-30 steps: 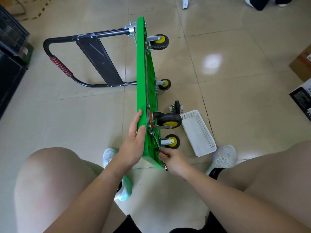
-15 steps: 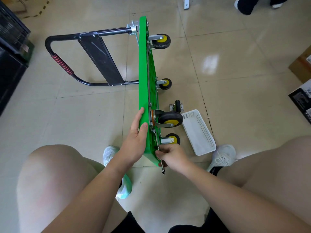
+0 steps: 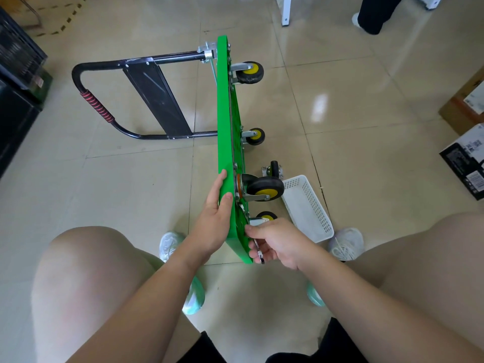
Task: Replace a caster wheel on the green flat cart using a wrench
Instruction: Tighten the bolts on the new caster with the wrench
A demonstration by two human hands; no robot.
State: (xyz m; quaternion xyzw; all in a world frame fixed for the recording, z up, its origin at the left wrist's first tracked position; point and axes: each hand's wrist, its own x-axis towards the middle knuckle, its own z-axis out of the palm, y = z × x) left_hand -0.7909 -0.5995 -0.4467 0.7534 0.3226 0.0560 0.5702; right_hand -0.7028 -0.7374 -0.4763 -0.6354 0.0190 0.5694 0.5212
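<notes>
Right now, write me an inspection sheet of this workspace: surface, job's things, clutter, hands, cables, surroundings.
Surface: tiled floor, glossy.
Job's things: cart stood on its long edge, handle laid out to the left; four casters mounted, facing right; loose caster on the floor by the basket; wrench against the cart's underside near the closest casters.
Clutter: white basket on the floor right of the cart.
Hands: left hand rests flat on the cart's upper edge; right hand grips the wrench.
Cables: nothing seen.
Surroundings: cardboard box and black box at right; dark shelving at left; another person's legs at top.
</notes>
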